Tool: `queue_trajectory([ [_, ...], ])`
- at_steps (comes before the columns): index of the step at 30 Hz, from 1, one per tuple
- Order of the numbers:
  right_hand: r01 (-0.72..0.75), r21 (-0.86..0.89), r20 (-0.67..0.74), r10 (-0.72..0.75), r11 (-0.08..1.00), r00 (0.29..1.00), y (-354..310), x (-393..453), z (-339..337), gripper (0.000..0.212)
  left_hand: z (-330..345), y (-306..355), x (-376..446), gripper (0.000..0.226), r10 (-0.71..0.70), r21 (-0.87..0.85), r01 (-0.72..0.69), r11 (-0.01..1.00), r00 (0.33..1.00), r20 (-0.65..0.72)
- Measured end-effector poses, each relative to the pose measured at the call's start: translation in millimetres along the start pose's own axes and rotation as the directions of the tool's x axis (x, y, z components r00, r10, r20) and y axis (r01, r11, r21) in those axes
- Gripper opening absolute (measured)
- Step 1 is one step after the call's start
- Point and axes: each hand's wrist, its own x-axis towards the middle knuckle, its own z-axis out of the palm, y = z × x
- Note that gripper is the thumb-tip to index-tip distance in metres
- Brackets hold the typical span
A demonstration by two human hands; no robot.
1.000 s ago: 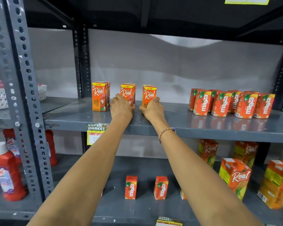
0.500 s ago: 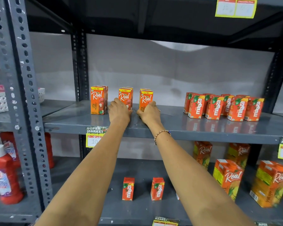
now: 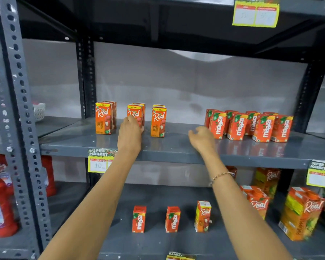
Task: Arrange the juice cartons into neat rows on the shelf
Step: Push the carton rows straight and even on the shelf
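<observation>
Two grey steel shelves [image 3: 176,150] hold cartons; left hand [image 3: 129,134] touches one [image 3: 134,114], right hand [image 3: 202,138] open.

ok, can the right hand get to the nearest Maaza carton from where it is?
Probably yes. The right hand hangs open just left of the nearest Maaza carton, with bare shelf between them and nothing in the way.

Carton count, both shelves

Upper shelf [image 3: 176,149]: three short rows of small Real cartons [image 3: 159,121] on the left, roughly eight Maaza cartons [image 3: 238,126] bunched right, exact number hard to tell. Lower shelf: two small Maaza [image 3: 138,219], one small Real [image 3: 203,216], about four big Real cartons [image 3: 300,212] right.
</observation>
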Motion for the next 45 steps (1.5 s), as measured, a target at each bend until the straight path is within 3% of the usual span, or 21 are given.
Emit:
queue_trajectory([
  [3, -0.091, -0.011, -0.116, 0.089, 0.996, 0.989, 41, 19, -31, 0.034, 8, 21, -7, 0.048, 0.061, -0.087, -0.054, 0.995, 0.995, 0.084],
  [8, -0.078, -0.059, 0.008, 0.079, 0.995, 0.997, 60, 38, -41, 0.055, 28, 47, -2, 0.078, -0.067, -0.028, 0.074, 0.997, 0.977, 0.201],
  [14, -0.107, -0.028, 0.044, 0.109, 0.994, 0.993, 56, 55, -32, 0.086, 42, 60, 4, 0.079, -0.139, 0.097, 0.123, 0.988, 0.974, 0.181],
  [20, -0.134, -0.097, 0.002, 0.135, 0.986, 0.991, 53, 63, -29, 0.073, 46, 62, 5, 0.072, -0.140, 0.154, 0.113, 0.982, 0.973, 0.183],
  [28, -0.100, -0.096, 0.026, 0.102, 0.990, 0.994, 61, 59, -33, 0.071, 48, 62, 6, 0.071, -0.120, 0.220, 0.072, 0.973, 0.970, 0.213],
  [30, -0.089, -0.079, 0.022, 0.091, 0.993, 0.996, 68, 55, -41, 0.061, 47, 61, 6, 0.071, -0.114, 0.220, 0.064, 0.973, 0.968, 0.225],
  [32, -0.097, -0.091, -0.074, 0.091, 0.991, 0.993, 79, 54, -50, 0.049, 46, 62, 4, 0.071, -0.105, 0.237, 0.048, 0.970, 0.967, 0.232],
  [35, -0.215, -0.034, -0.214, 0.203, 0.976, 0.956, 92, 60, -64, 0.070, 46, 62, 3, 0.069, -0.098, 0.249, 0.038, 0.968, 0.967, 0.235],
  [38, -0.258, -0.038, -0.132, 0.251, 0.965, 0.959, 97, 68, -71, 0.094, 45, 62, 3, 0.068, -0.103, 0.263, 0.038, 0.964, 0.965, 0.240],
  [41, -0.234, -0.025, -0.041, 0.232, 0.972, 0.972, 99, 74, -70, 0.090, 46, 62, 3, 0.069, -0.116, 0.255, 0.051, 0.966, 0.962, 0.248],
  [45, -0.226, -0.007, -0.062, 0.225, 0.974, 0.972, 98, 73, -70, 0.075, 45, 63, 3, 0.068, -0.108, 0.277, 0.038, 0.960, 0.965, 0.241],
])
